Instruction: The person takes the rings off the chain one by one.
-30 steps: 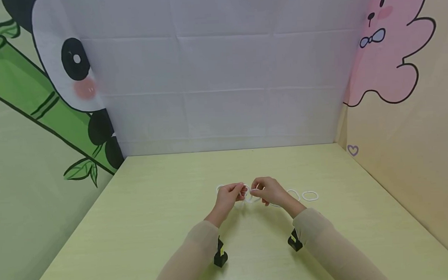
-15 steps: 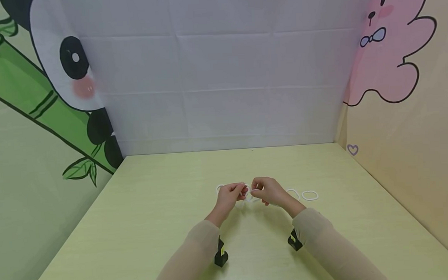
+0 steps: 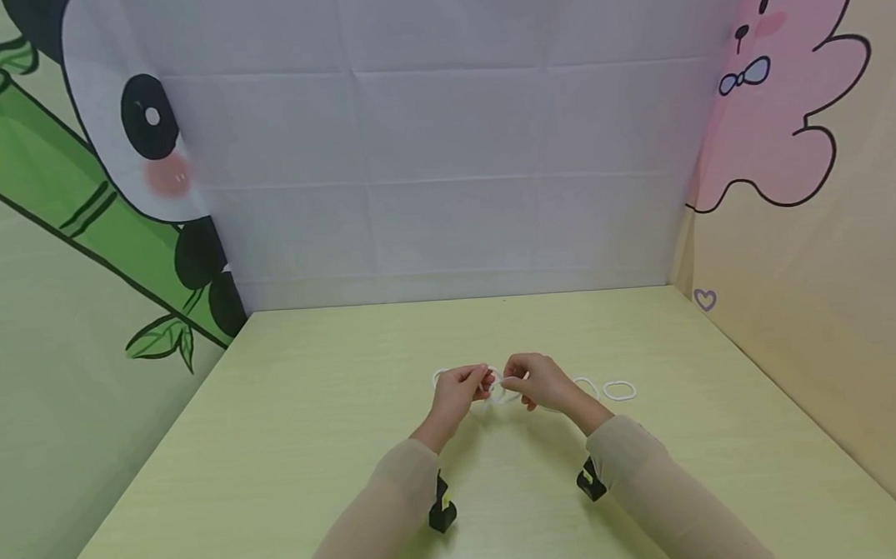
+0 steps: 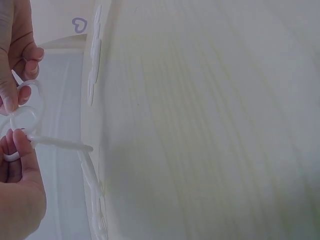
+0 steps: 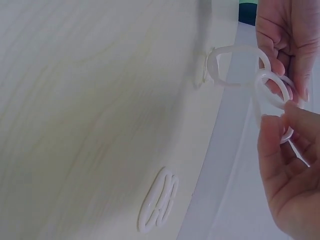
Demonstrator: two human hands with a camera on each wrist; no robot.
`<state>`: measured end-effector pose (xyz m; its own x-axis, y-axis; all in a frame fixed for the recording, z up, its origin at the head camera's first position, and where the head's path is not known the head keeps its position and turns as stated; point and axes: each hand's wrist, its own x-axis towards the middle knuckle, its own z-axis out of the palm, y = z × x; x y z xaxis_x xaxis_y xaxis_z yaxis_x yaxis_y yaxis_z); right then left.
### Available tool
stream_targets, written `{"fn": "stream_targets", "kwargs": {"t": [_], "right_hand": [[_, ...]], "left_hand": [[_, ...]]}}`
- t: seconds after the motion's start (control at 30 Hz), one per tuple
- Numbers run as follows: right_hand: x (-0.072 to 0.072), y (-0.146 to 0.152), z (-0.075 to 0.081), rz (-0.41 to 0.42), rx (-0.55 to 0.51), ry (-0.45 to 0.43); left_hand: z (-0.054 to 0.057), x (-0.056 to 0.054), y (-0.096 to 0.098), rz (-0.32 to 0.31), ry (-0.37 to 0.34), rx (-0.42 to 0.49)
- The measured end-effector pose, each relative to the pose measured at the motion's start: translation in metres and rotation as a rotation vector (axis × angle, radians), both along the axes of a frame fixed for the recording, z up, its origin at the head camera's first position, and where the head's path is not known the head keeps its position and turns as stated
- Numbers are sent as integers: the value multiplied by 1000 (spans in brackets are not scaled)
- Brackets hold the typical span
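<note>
Two bare hands face each other above a pale table (image 3: 334,418), their fingertips only just apart. The left hand (image 3: 453,398) pinches white ring material between thumb and fingers, and from beside its fingertips a chain (image 4: 57,143) of white rings slopes down to the table, trailing off to the person's left. The right hand (image 3: 541,384) holds a white ring (image 5: 257,90) in a narrow pinch of thumb and fingertips.

What seems to matter most is how this ring sits: it is in the gap between the hands, to the left of the right hand, its long axis running from the right fingertips across toward the left hand. Both hands are about equally near it. It overlaps the top of the chain there; whether the two are linked or merely crossed cannot be told, since fingers cover part of them.

Spare rings (image 3: 621,399) lie flat on the table to the person's right, two showing plainly, just beside each other, nearer the right hand than the left
</note>
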<state>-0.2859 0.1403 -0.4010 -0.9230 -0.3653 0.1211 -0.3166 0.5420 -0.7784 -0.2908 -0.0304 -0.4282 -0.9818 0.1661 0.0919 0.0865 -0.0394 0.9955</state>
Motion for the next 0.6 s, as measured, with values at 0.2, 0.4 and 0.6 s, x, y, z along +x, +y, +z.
{"fn": "stream_targets", "kwargs": {"t": [0.2, 0.4, 0.6], "right_hand": [[0, 2, 1, 3, -3, 2], [1, 3, 3, 26, -6, 11], [2, 4, 6, 35, 10, 2]], "left_hand": [[20, 17, 2, 17, -1, -35], [3, 2, 4, 33, -6, -24], [-5, -4, 4, 57, -1, -12]]}}
